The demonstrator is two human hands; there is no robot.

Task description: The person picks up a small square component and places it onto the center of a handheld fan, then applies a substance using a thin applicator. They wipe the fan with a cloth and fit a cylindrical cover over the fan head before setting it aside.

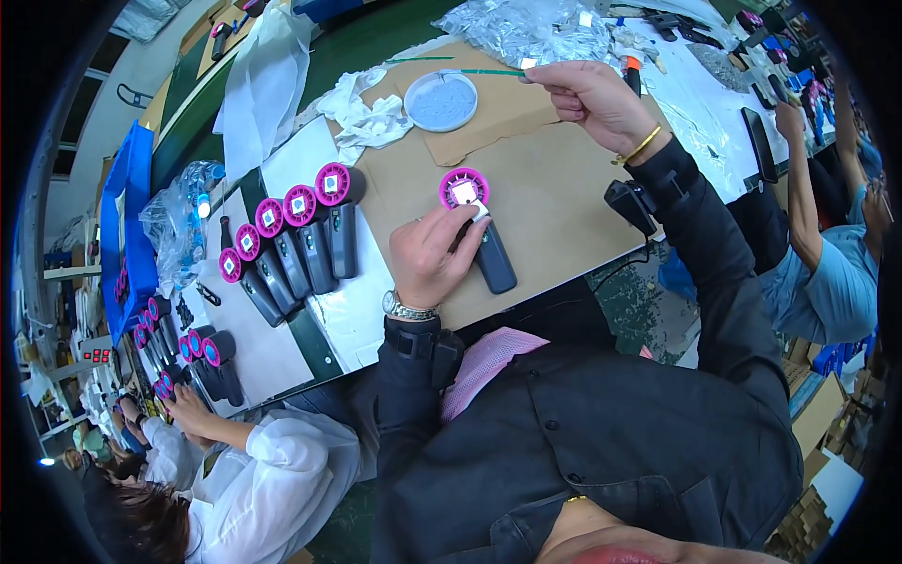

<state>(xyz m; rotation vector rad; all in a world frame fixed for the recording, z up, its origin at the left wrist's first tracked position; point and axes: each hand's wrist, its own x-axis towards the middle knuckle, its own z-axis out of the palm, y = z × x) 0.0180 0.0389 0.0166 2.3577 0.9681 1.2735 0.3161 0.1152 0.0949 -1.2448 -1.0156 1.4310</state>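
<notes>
A dark grey handheld device (496, 258) with a pink slotted ring and a white square at its centre lies on the cardboard in front of me. My left hand (434, 252) is closed beside its ring, thumb and fingers pinching a small white piece (480, 210); whether that piece touches the device I cannot tell. Farther off and to the right, my right hand (592, 101) grips one end of a thin green stick (490, 72). The stick's other end reaches over the far rim of a round white dish (411, 94) holding blue-grey paste.
Several similar pink-ringed devices (301, 205) stand in a slanted row at left. Crumpled white cloth (362, 117) lies beside the dish, clear plastic bags (526, 33) beyond it. A blue bin (138, 226) is at far left. A co-worker in white (272, 461) sits at my left.
</notes>
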